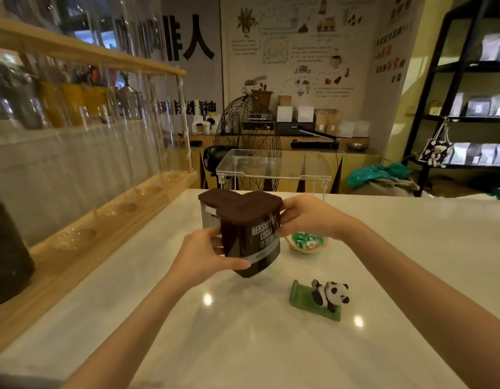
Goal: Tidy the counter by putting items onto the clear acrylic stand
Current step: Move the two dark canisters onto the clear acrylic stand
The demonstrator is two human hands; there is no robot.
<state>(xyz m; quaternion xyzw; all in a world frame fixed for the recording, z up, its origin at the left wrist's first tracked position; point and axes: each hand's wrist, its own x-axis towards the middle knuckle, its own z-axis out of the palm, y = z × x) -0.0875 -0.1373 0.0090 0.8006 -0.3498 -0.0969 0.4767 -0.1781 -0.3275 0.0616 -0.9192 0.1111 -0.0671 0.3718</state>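
Holding the cocoa tub (250, 237) above the worktop (243, 346), left hand (206, 254) and right hand (307, 217) each with grip clenched on its sides; next, probably lifting toward the acrylic stand (272, 167) at 12 o'clock.

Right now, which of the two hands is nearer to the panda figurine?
The right hand. It holds the cocoa tin's right side, straight behind the panda figurine; the left hand grips the tin's left side, farther away.
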